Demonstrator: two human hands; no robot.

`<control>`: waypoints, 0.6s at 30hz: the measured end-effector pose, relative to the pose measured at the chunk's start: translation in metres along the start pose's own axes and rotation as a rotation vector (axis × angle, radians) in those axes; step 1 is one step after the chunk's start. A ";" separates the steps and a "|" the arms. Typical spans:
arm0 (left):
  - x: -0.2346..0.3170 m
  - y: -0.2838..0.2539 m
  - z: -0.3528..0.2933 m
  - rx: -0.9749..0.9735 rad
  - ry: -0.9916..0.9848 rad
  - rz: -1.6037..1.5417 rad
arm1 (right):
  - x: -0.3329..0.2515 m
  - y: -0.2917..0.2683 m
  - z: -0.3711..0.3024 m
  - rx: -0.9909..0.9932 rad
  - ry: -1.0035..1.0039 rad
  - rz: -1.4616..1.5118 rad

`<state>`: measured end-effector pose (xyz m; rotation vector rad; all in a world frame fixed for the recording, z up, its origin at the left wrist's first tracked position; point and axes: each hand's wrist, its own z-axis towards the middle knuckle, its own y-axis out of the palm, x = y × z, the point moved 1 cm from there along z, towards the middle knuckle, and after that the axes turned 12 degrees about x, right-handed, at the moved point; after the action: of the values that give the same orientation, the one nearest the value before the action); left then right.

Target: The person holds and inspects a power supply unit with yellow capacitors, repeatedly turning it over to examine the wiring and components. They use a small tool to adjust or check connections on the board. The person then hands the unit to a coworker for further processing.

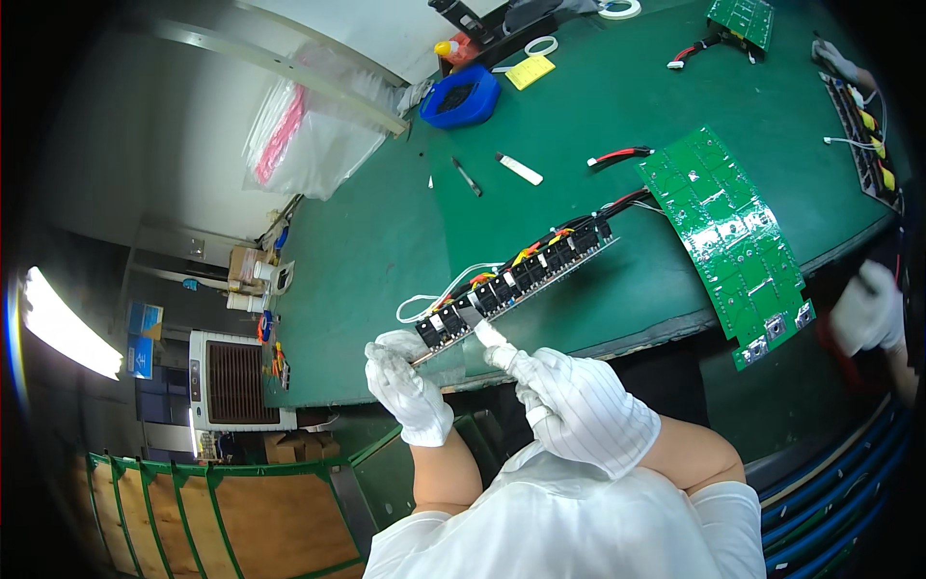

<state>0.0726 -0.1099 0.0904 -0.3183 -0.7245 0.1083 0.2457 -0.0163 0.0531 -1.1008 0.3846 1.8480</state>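
Observation:
A long circuit board [521, 280] crowded with black components stands tilted over the near edge of the bench, wires along its far side. My left hand [407, 391], in a white glove, is closed on the board's near left end. My right hand [584, 405], gloved too, is just right of it, index finger stretched toward the components and the other fingers curled in. A small grey flat piece [470, 316] shows at that fingertip; what it belongs to is not clear. White wire [434, 301] loops behind the board's left part.
A green board [719, 232] lies underside up at right, overhanging the bench [386, 251]. A marker-like white tool [519, 168], a dark pen [467, 178], a blue bin [461, 96] and yellow notes [530, 72] lie farther back. Another person's gloved hands [868, 307] work at far right.

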 end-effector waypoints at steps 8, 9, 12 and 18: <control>-0.001 -0.005 -0.005 0.006 0.032 0.019 | -0.001 0.002 -0.006 -0.018 -0.061 0.020; -0.001 -0.005 -0.005 0.007 -0.035 -0.060 | 0.000 0.005 -0.008 -0.014 -0.090 0.040; -0.020 -0.007 0.000 -0.008 0.088 -0.036 | 0.003 0.010 -0.011 0.040 -0.135 0.198; -0.042 -0.008 -0.002 0.005 -0.036 -0.179 | 0.025 0.024 -0.032 0.029 0.018 0.334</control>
<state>0.0421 -0.1264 0.0647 -0.2465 -0.7851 -0.0535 0.2386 -0.0361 0.0109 -1.0835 0.6362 2.1157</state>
